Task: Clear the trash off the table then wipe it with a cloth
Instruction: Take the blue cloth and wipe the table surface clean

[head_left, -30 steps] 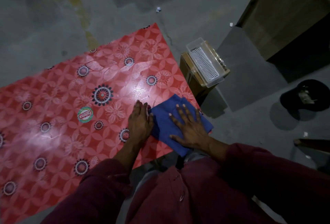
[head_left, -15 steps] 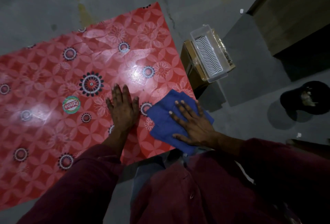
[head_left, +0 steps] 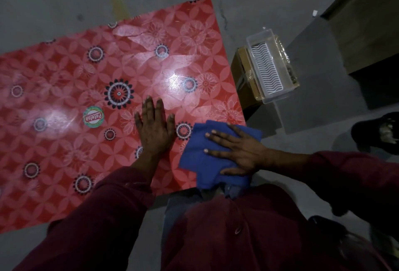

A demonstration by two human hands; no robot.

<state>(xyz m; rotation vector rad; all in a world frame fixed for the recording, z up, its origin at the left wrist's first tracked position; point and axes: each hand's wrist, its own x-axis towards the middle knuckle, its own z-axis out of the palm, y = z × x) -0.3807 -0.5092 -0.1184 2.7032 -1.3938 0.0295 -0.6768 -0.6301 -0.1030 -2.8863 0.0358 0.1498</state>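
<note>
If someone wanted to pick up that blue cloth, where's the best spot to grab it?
Probably the folded corner of the blue cloth that lies bare toward the table's middle, coming from above. The right hand presses flat on the rest, and the near edge droops over the table's rim, so that corner offers the freest grip.

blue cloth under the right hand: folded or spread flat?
Folded: the blue cloth lies as a compact, layered pad under the right hand.
</note>
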